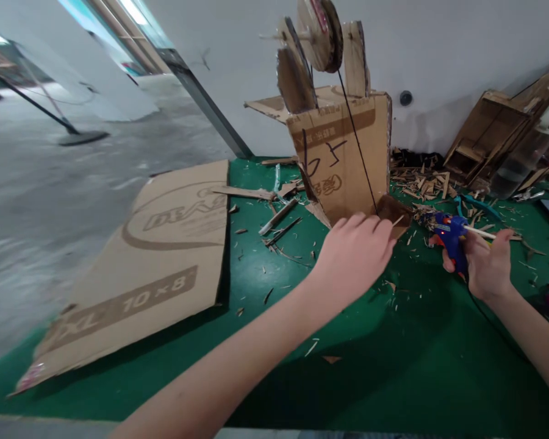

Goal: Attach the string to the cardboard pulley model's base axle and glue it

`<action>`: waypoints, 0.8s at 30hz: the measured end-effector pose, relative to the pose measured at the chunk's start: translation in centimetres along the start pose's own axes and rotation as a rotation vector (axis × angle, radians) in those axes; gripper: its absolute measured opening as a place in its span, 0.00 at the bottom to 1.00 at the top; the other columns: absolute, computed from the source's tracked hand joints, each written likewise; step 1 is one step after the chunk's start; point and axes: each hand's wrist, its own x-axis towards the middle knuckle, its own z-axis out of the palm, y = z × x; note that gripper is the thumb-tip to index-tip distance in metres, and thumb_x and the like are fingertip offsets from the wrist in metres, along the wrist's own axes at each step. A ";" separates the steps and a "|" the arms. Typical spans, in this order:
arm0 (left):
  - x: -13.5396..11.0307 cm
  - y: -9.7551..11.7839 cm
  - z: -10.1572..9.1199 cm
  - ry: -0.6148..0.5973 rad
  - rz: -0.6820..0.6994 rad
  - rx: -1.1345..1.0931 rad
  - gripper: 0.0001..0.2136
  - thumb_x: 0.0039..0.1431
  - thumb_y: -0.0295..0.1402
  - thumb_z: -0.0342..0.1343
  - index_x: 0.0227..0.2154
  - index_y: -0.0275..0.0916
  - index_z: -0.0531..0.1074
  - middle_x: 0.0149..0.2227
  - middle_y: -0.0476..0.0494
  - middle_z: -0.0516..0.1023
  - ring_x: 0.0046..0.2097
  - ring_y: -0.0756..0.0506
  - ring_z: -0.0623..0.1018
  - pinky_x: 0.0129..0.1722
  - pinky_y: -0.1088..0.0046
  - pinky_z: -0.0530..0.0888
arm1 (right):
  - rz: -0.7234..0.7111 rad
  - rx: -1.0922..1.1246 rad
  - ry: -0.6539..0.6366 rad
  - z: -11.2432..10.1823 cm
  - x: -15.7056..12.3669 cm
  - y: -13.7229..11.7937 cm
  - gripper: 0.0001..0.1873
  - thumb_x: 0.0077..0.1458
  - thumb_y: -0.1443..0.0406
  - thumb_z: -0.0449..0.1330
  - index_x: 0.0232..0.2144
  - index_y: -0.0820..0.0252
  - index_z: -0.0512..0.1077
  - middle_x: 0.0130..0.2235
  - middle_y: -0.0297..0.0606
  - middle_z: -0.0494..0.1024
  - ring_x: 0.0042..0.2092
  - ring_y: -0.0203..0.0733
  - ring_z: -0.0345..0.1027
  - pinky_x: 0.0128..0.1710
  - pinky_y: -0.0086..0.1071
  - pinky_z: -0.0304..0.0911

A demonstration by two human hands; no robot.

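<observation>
My left hand is closed at the foot of a cardboard model, its fingertips hidden behind the knuckles. It appears to grip a small brown cardboard tray that shows just past the fingers. A black string runs from the round cardboard wheel on top down to this hand. In my right hand is a blue hot glue gun, with a white glue stick in its back end. Its nozzle points left toward the tray, apart from it.
A large cardboard sheet lies on the green table at left. Cardboard scraps and teal-handled pliers lie behind the glue gun. A clear bottle leans beside another cardboard piece. A cord trails from the gun.
</observation>
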 end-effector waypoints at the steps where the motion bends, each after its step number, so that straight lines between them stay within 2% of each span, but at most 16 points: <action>1: 0.8 -0.6 -0.2 -0.077 -0.018 0.025 0.12 0.66 0.34 0.46 0.39 0.34 0.73 0.37 0.38 0.78 0.43 0.38 0.77 0.38 0.63 0.72 | 0.002 0.012 -0.006 0.0 0.1 0.0 0.49 0.38 0.24 0.43 0.40 0.54 0.73 0.32 0.44 0.78 0.22 0.43 0.62 0.16 0.39 0.54; 5: 2.9 -1.6 0.3 -0.311 -0.133 0.069 0.13 0.63 0.37 0.50 0.38 0.33 0.74 0.37 0.34 0.78 0.42 0.37 0.78 0.36 0.64 0.72 | 0.018 0.041 -0.010 0.1 0.6 0.0 0.48 0.39 0.25 0.44 0.41 0.55 0.73 0.33 0.46 0.78 0.26 0.48 0.67 0.18 0.40 0.57; 8: 3.5 -1.7 0.9 -0.400 -0.176 0.025 0.12 0.63 0.35 0.50 0.39 0.34 0.75 0.39 0.34 0.79 0.42 0.38 0.79 0.35 0.67 0.72 | 0.003 0.024 -0.006 0.2 1.1 0.1 0.47 0.41 0.26 0.44 0.41 0.55 0.72 0.34 0.45 0.78 0.27 0.47 0.69 0.18 0.39 0.57; 13: 3.4 -1.9 1.5 -0.398 -0.152 -0.023 0.10 0.61 0.31 0.49 0.37 0.35 0.75 0.36 0.36 0.78 0.41 0.39 0.79 0.34 0.67 0.71 | 0.012 0.045 0.009 0.9 1.6 -0.1 0.47 0.39 0.26 0.47 0.44 0.54 0.70 0.34 0.43 0.77 0.28 0.48 0.70 0.17 0.39 0.58; 17: 3.4 -2.0 1.7 -0.400 -0.175 -0.035 0.11 0.61 0.32 0.49 0.37 0.35 0.75 0.38 0.35 0.78 0.41 0.38 0.79 0.34 0.66 0.71 | 0.011 0.055 -0.001 1.0 1.7 -0.2 0.45 0.43 0.27 0.48 0.47 0.52 0.69 0.34 0.44 0.77 0.28 0.50 0.71 0.18 0.42 0.60; 20: 3.4 -2.2 1.9 -0.387 -0.181 -0.049 0.10 0.60 0.31 0.50 0.37 0.35 0.75 0.39 0.36 0.78 0.42 0.39 0.78 0.35 0.67 0.71 | 0.008 0.055 0.009 0.9 1.5 -0.4 0.43 0.44 0.28 0.48 0.46 0.51 0.69 0.35 0.45 0.78 0.27 0.49 0.71 0.17 0.42 0.59; 24: 3.4 -2.3 2.2 -0.369 -0.173 -0.063 0.09 0.60 0.30 0.50 0.37 0.35 0.75 0.38 0.37 0.79 0.42 0.40 0.78 0.37 0.67 0.71 | 0.018 0.016 0.011 0.6 0.9 -0.6 0.44 0.41 0.27 0.48 0.42 0.51 0.72 0.37 0.47 0.79 0.24 0.46 0.67 0.17 0.42 0.57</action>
